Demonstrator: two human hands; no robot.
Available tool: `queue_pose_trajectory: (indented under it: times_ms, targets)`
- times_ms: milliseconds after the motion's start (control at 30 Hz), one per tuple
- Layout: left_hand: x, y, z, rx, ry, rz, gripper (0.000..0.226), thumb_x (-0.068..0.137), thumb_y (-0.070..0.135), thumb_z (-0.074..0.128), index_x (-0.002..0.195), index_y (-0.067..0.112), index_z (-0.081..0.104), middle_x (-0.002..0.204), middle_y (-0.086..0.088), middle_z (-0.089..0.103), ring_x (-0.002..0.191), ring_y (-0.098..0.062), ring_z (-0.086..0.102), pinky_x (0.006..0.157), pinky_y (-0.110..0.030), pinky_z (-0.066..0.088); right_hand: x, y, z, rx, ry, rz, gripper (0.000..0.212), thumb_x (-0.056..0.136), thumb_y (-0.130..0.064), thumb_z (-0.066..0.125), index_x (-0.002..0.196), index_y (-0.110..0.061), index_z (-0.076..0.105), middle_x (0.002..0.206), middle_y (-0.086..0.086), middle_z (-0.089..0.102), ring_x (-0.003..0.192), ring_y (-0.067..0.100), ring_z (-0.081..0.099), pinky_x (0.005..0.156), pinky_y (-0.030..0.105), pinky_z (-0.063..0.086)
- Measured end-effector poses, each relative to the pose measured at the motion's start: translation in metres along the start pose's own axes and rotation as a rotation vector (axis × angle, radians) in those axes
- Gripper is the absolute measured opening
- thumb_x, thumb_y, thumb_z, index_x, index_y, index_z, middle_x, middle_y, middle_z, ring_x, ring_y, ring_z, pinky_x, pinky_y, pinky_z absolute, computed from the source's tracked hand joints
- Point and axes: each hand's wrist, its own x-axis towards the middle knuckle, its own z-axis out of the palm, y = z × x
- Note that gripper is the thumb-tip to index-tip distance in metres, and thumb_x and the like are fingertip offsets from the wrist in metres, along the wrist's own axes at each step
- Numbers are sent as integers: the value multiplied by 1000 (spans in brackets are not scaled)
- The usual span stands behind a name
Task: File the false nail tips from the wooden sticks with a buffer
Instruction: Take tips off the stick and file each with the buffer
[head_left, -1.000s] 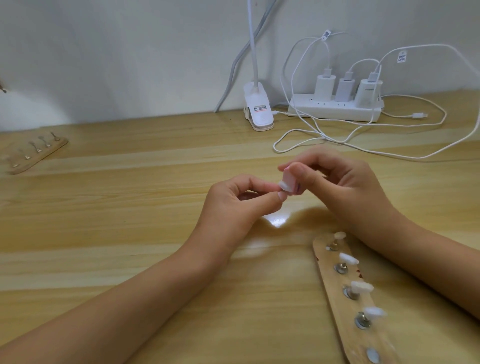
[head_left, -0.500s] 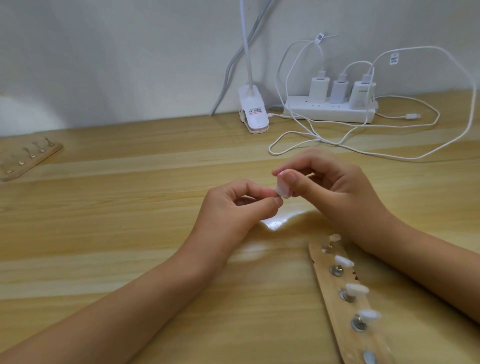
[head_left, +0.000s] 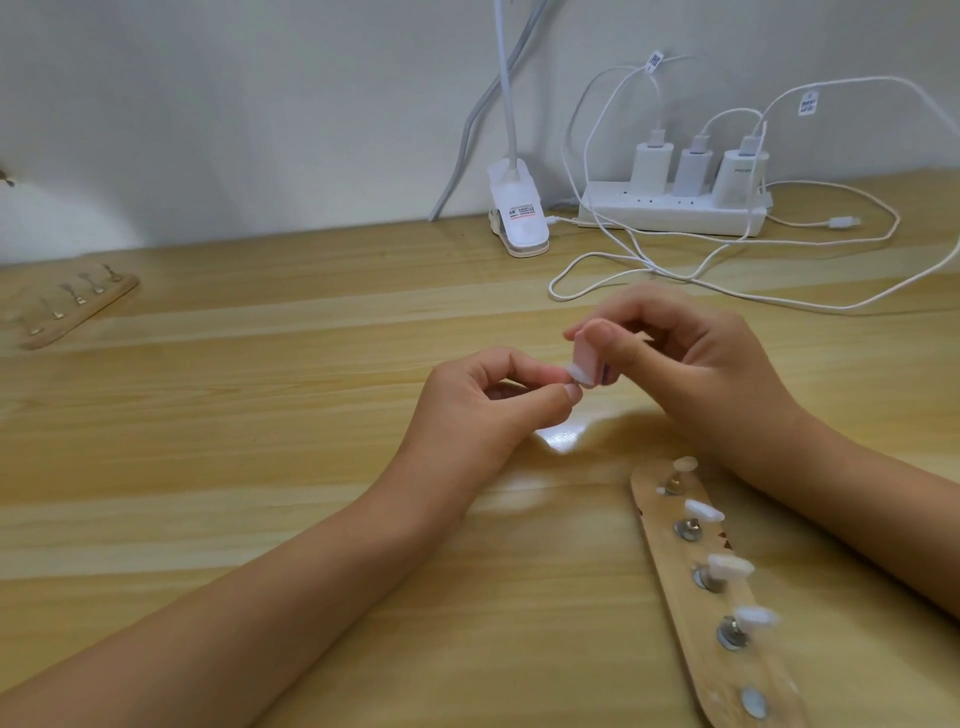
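My left hand (head_left: 483, 410) pinches a small white false nail tip (head_left: 733, 372) between thumb and forefinger at the middle of the table. My right hand (head_left: 696, 364) grips a small pink buffer block (head_left: 744, 349), whose face touches the nail tip. A wooden stick (head_left: 670, 566) lies at the lower right, below my right wrist. It carries several white nail tips (head_left: 730, 565) on metal stands, and its nearest stand (head_left: 753, 701) is bare.
A second wooden stick (head_left: 72, 312) with bare metal stands lies at the far left. At the back stand a white clip lamp (head_left: 519, 218) and a power strip (head_left: 675, 213) with chargers. White cables (head_left: 727, 280) loop over the table behind my hands.
The buffer has shifted slightly against the nail tip, and both hands stay together. The view itself has moved a little.
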Motion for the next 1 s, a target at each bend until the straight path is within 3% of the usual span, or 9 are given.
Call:
queue_pose_trajectory:
  times_ms: [133,300,467,600,733,867,1000]
  targets:
    - [0,0,1,-3,-2,-5,6,70,18,79,73,21,75,74,0,74,72,-7,67,75,-22,53,0,-1,-1,-22,-46,17,25,88,-24,61,89,0,70,82,11,65,71,4,62,69,13,48]
    - [0,0,0,15,-5,1,16,78,10,77,71,24,74,72,2,73,71,-7,67,73,-18,51,0,-3,-1,-1,-38,8,24,86,-23,62,87,0,67,87,21,64,72,9,63,69,17,49]
    - [1,1,0,3,2,-4,16,80,11,76,70,24,72,68,2,71,67,-6,65,68,-15,50,-2,-3,1,41,37,-95,25,95,-20,63,91,5,64,81,16,60,73,21,62,68,26,52]
    - [1,-1,-1,14,-4,1,10,78,18,76,72,26,73,71,3,72,71,-7,67,73,-21,51,-1,0,0,-61,-35,26,24,90,-31,65,87,-8,67,79,4,63,72,15,61,70,30,51]
    - [1,-1,-1,16,4,15,4,72,27,74,70,30,72,71,4,72,72,-8,68,79,-29,53,-2,-2,3,-88,8,-91,15,90,-23,70,89,-8,67,88,9,63,76,22,61,73,32,53]
    - [2,-2,-1,28,-2,16,2,72,29,74,71,29,72,69,5,71,69,-6,66,75,-29,50,-2,-2,2,-102,4,-13,19,87,-29,70,85,-10,67,86,5,63,76,16,60,73,31,50]
    - [2,-3,-1,27,-3,29,5,73,27,73,69,29,71,66,5,69,64,-6,63,69,-27,48,-2,-4,3,-42,-18,-48,17,86,-27,73,85,-11,66,90,12,63,77,18,60,72,30,51]
